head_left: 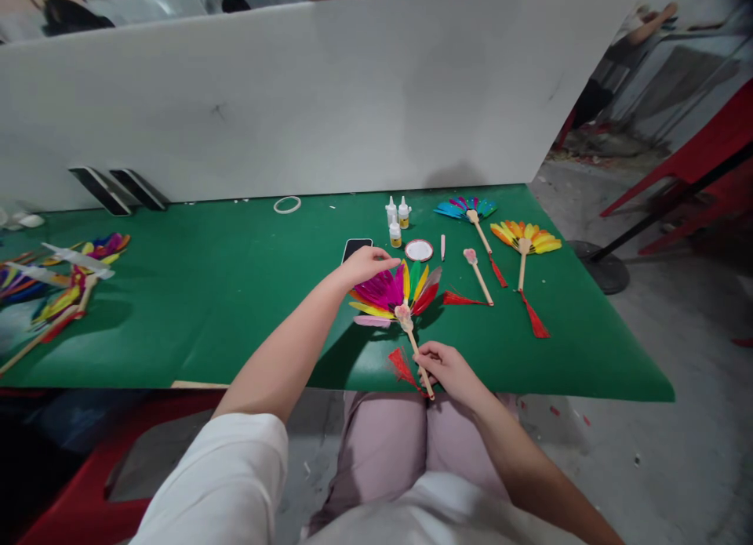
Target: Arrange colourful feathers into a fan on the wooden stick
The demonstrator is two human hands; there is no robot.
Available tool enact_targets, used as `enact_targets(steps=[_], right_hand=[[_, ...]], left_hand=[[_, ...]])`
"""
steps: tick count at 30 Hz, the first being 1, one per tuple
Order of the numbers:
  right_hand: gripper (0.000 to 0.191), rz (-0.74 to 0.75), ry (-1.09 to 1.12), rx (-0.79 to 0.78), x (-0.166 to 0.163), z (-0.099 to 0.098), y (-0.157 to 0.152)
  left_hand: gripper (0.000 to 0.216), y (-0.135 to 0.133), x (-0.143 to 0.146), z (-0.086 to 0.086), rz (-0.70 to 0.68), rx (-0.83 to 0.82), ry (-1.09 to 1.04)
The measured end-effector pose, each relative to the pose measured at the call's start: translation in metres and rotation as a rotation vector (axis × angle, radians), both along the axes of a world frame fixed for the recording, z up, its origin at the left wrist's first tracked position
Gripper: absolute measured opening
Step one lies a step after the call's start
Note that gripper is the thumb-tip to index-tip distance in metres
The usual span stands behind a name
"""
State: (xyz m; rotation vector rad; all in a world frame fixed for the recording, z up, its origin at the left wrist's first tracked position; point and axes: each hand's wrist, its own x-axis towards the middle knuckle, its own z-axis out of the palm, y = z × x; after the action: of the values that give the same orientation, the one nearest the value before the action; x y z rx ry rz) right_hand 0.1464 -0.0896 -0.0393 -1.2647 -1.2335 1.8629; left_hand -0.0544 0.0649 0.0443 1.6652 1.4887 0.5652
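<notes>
The multicoloured fan (403, 316) had a smooth, wood-like handle (413, 345), soft-looking feathers (385, 292) and a thready tassel (401, 365), while the green tabletop (235, 294) showed a faint plastic sheen, the bottles (394, 235) looked plastic, and the sleeve (217, 482) was matt cloth.

No text, brand or number legible. Labels noted: three small white bottles (403, 211), near 1 o'clock from the centre of the head view. The front bottle (395, 230), 6 o'clock in the cluster, carries a yellow label (396, 241); print too small to resolve. The 2 o'clock bottle (405, 216) likewise shows yellow labelling, unreadable. Third bottle's label: cannot tell.
</notes>
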Motion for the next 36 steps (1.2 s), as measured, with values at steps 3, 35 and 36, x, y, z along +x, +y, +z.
enact_targets(steps=[3,35,36], right_hand=[[0.027,0.000,-0.013,0.015,0.000,0.000,0.000],[0.027,0.001,0.009,-0.012,-0.001,-0.003,0.000],[0.028,0.002,0.011,-0.013,-0.001,-0.002,0.000]], left_hand=[[0.048,0.001,-0.010,0.011,0.090,-0.126,-0.116],[0.041,-0.006,-0.009,0.002,-0.094,-0.070,0.082],[0.041,-0.006,-0.010,0.002,-0.096,-0.072,0.077]])
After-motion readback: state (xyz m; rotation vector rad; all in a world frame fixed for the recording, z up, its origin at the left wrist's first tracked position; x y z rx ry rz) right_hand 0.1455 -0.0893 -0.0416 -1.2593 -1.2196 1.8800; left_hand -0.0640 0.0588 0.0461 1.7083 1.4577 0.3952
